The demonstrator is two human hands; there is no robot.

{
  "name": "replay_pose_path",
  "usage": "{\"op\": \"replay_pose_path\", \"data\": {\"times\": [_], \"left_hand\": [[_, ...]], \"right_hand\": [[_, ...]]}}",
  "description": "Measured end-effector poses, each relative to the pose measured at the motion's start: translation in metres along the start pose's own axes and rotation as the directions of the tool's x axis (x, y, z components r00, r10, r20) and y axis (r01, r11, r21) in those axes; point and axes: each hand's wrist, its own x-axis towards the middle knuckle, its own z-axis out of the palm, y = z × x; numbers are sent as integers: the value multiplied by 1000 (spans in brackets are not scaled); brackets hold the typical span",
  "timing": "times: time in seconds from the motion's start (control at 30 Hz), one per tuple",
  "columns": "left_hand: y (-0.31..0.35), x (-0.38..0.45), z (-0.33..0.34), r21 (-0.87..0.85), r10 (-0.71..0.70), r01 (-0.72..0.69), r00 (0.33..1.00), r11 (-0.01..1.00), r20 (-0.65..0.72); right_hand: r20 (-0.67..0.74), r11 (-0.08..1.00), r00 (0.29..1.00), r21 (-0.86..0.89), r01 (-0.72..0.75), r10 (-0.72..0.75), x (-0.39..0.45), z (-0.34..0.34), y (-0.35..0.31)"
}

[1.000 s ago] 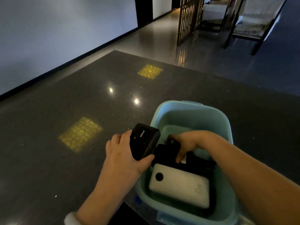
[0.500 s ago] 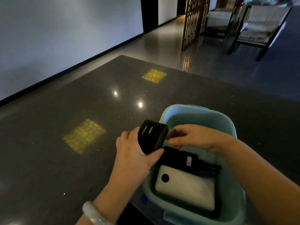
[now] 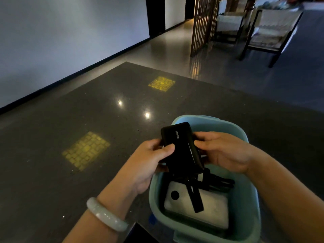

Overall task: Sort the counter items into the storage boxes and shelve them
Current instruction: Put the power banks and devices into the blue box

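Black power bank now held over the teal box, gripped by both left hand and right hand; a second ago only the left held it. White power bank and black cables already inside, so likely this one drops in next.

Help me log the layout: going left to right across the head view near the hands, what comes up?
Bracelet → left hand → black power bank → right hand; all but the bracelet over the blue bin.
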Motion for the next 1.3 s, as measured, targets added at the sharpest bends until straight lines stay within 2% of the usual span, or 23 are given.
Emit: {"op": "replay_pose_path", "data": {"times": [0.1, 0.17, 0.23, 0.3, 0.37, 0.43, 0.47, 0.53, 0.6, 0.7, 0.77, 0.83, 0.9, 1.1, 1.2, 1.3], "left_hand": [[-7, 2, 0, -84, 13, -14, 1000, 996, -13], [-11, 2, 4, -112, 36, -43, 997, 993, -66], [-15, 3, 13, -120, 56, -71, 991, 990, -125], [-15, 4, 22, -138, 65, -90, 982, 986, -176], [-17, 7, 26, -112, 72, -93, 982, 989, -176], [-19, 7, 23, 36, 127, -123, 981, 992, -147], [-20, 6, 19, 189, 195, -165, 969, 968, -153], [-21, 6, 7, 513, 358, -215, 913, 831, -197], [-24, 9, -3, 644, 416, -193, 884, 741, -214], [-36, 16, -7, 668, 276, -97, 946, 738, -168], [-46, 20, -4, 648, 229, -96, 965, 755, -125], [-52, 21, -2, 626, 229, -96, 964, 774, -135], [-55, 24, -3, 619, 230, -84, 960, 781, -159], [-58, 22, -3, 592, 254, -105, 952, 799, -173], [-60, 23, -4, 579, 252, -99, 949, 809, -190], [-60, 23, -3, 569, 253, -106, 949, 815, -187]], "right_hand": [[-95, 980, 995, -196, -23, 5, -2, 1, -4], [-163, 925, 986, -377, -39, -25, -2, 7, -8], [-179, 798, 982, -601, -57, -65, -3, 17, -11], [-209, 602, 970, -792, -96, -121, 1, 26, -11], [-202, 486, 952, -871, -68, -228, 4, 33, -10], [-174, 493, 941, -870, -10, -288, 5, 30, -12], [-191, 502, 937, -865, -20, -291, 5, 24, -12], [-278, 462, 921, -878, -128, -272, 7, 2, -13], [-334, 358, 912, -903, -237, -238, 12, -19, -11], [-312, 309, 943, -913, -265, -113, 24, -34, -1], [-266, 277, 963, -929, -245, -40, 31, -33, 6], [-212, 236, 977, -949, -208, 9, 37, -25, 13], [-170, 252, 985, -952, -173, 33, 42, -19, 23], [-162, 204, 982, -962, -180, 102, 42, -23, 38], [-171, 242, 975, -949, -201, 140, 41, -26, 39], [-191, 371, 967, -897, -241, 166, 41, -28, 36]]}}
